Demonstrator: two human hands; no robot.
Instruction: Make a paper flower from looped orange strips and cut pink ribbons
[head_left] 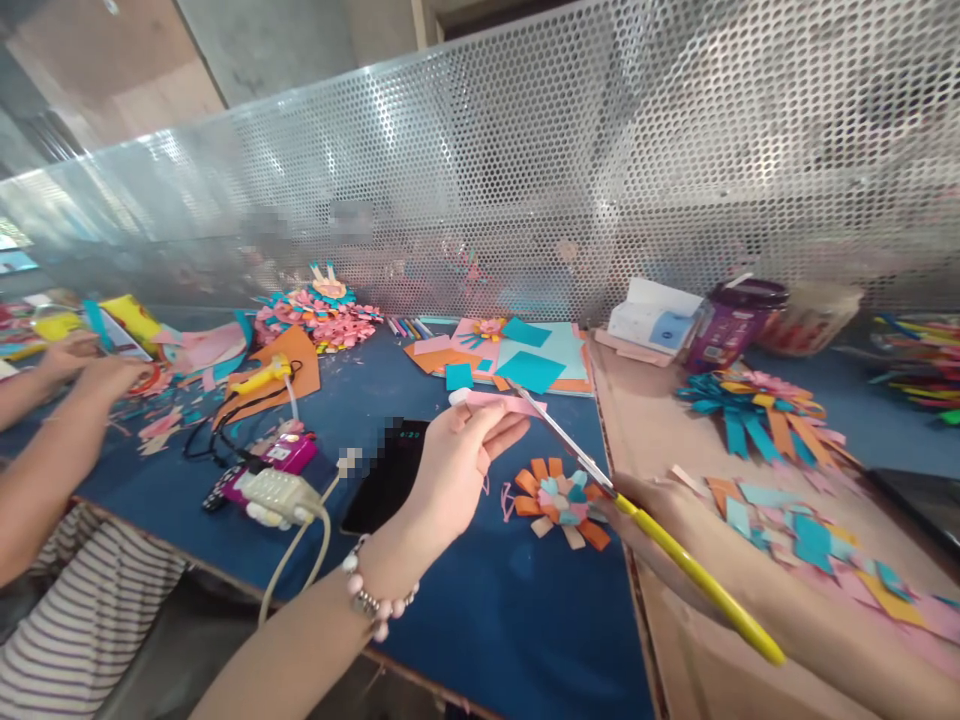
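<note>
My left hand (454, 462) is raised over the blue table, its fingers pinched on a pink paper strip (501, 402) held level. My right hand (660, 525) is closed on yellow-handled scissors (645, 520), whose blades reach up and left to the strip's right end. Below the blades a small paper flower (561, 500) of orange, teal and pink strips lies on the blue table (480, 610). A bead bracelet circles my left wrist.
A black phone (386, 478) and a white charger with cable (281, 495) lie to the left. Another person's arms (52, 420) work at far left by a yellow glue gun (262, 378). Paper flowers, coloured sheets (525, 365), a brown board (697, 600) and jars (731, 325) stand around.
</note>
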